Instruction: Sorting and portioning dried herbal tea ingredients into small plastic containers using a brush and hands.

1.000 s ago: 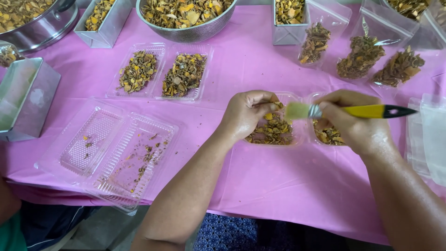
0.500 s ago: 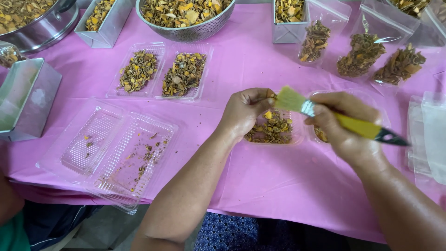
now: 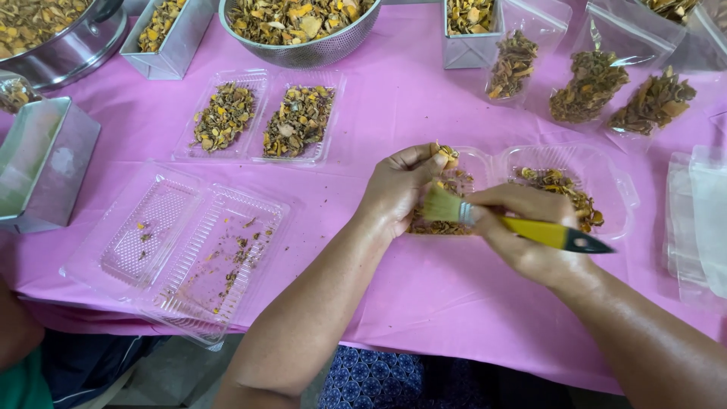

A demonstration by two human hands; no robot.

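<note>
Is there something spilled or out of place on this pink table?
Little stands out. The open clear tray at the near left edge holds only scattered crumbs and slightly overhangs the pink table. Other trays look tidy.

Open room: bare pink surface (image 3: 424, 318) along the near edge, and a strip between the filled tray (image 3: 261, 115) and the two-cup tray (image 3: 606, 170).
Left side: open empty clamshell (image 3: 182, 246) and a metal box (image 3: 42, 163) stand in the way.
Far edge: colander (image 3: 303, 49), metal tins, filled bags (image 3: 591, 83) crowd together.
Right edge: stacked clear bags (image 3: 700, 220).
</note>
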